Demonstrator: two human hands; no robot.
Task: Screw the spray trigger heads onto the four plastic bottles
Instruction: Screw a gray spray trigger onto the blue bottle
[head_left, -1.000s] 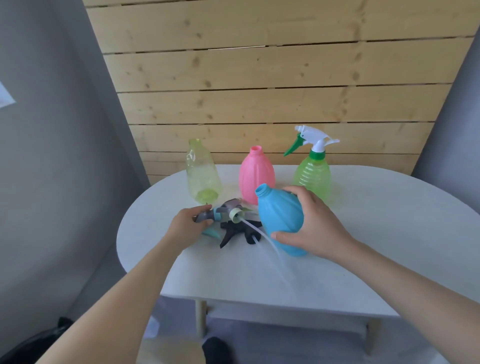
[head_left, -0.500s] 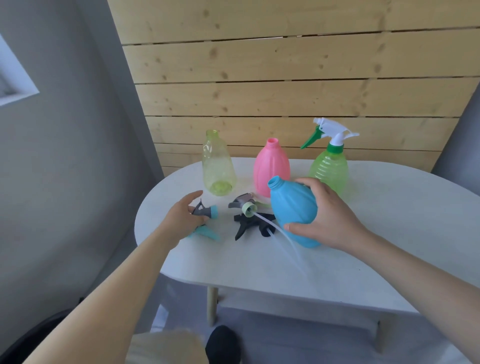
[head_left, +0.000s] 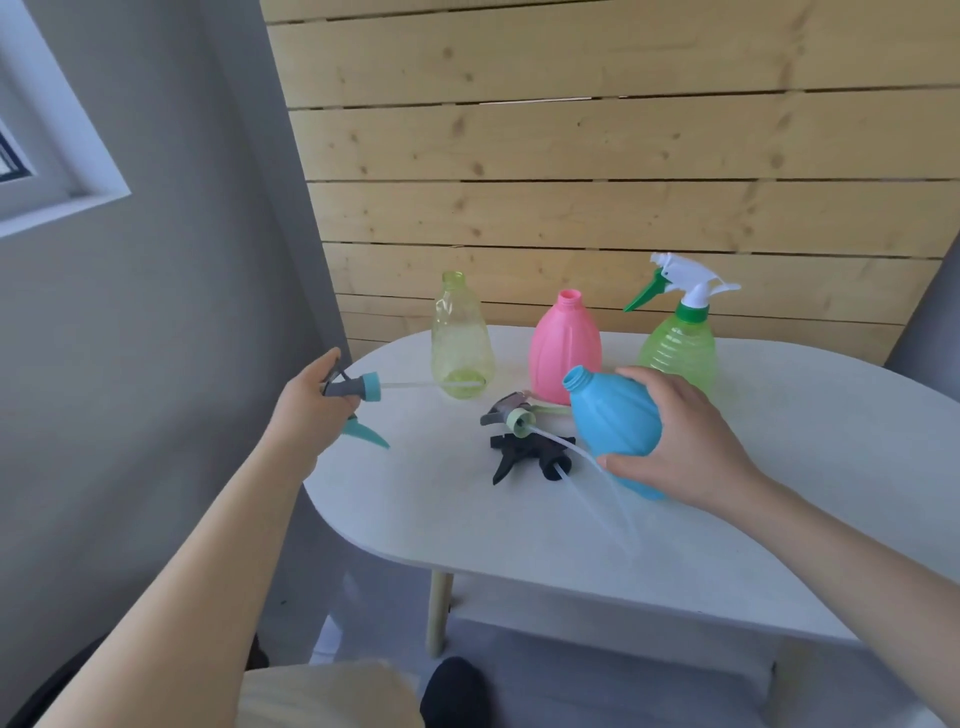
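Pale wooden planks back a white oval worktop where a clear yellow plastic bottle and a pink plastic bottle stand uncapped at the far side, with a green ribbed bottle to their right already wearing its white-and-green trigger head. The left hand, out past the worktop's left end, has its fingers closed around a grey-and-teal spray trigger head, its thin dip tube pointing right. The right hand grips a blue plastic bottle, tilted with its open neck toward the left. Two more heads, one with a pale green collar and one black, lie just beside it. Doing this well likely means threading the tube into the neck first, then seating the collar square before turning, to avoid cross-threading.
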